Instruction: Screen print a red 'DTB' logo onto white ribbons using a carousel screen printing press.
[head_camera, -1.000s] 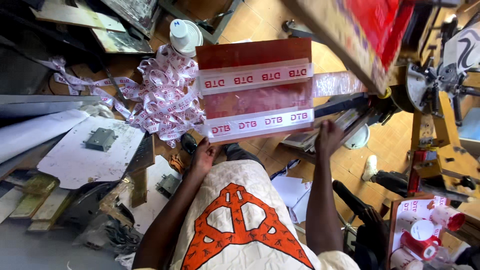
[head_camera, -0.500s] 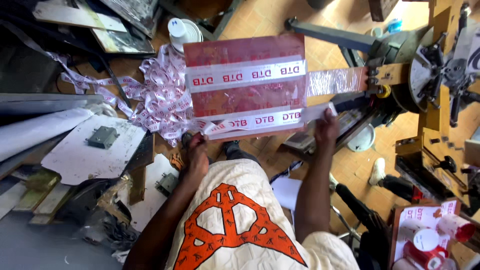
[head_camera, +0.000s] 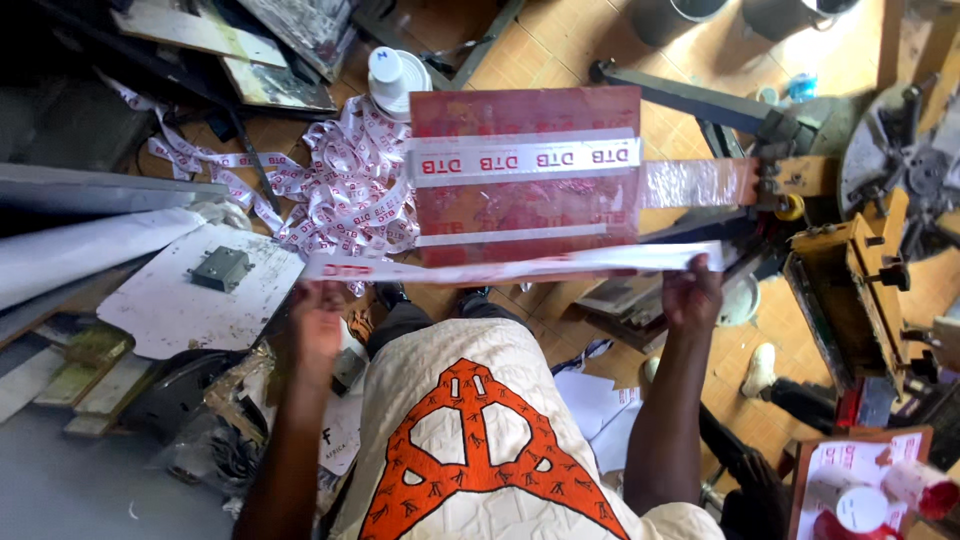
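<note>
On the far left a white board (head_camera: 190, 300) lies with a small metal block (head_camera: 221, 268) on it. Beside it a tangled heap of printed white ribbon (head_camera: 340, 185) rests on the floor. My left hand (head_camera: 318, 322) pinches the left end of a long white strip (head_camera: 510, 268), stretched level just below the red printing frame (head_camera: 527, 175). My right hand (head_camera: 690, 295) grips the strip's other end, near the metal press arm (head_camera: 700, 100).
</note>
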